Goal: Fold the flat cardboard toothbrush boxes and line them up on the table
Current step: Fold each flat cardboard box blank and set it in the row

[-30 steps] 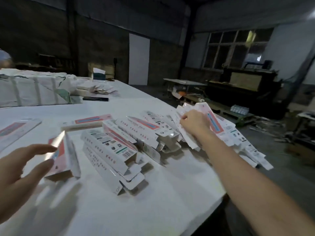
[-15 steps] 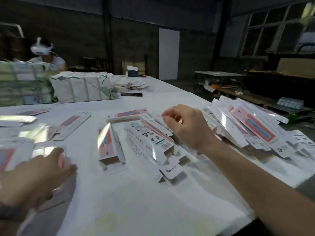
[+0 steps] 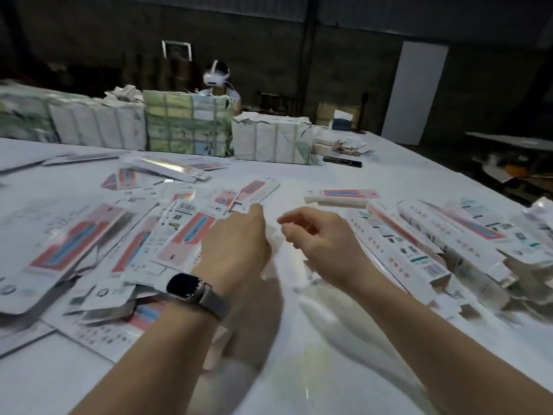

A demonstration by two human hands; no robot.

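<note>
Lying scattered at the left of the frame, the flat toothbrush boxes (image 3: 89, 247) are appearing light, thin, glossy and easily creased, so taking hold at a long edge near a fold line is looking advisable. Both the left hand (image 3: 236, 250) and the right hand (image 3: 323, 244) are hovering at centre frame with loosely curled fingers, and motion blur is hiding whether they are pinching the pale blank (image 3: 287, 265) between them; the folded boxes (image 3: 419, 241) are lying at the right.

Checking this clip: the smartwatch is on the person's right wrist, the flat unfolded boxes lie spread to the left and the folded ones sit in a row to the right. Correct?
Not quite. In the head view the smartwatch is on the left wrist, behind the left hand; the right hand has a bare wrist. The rest holds: flat unfolded boxes lie spread to the left, folded boxes sit in a row to the right.
</note>
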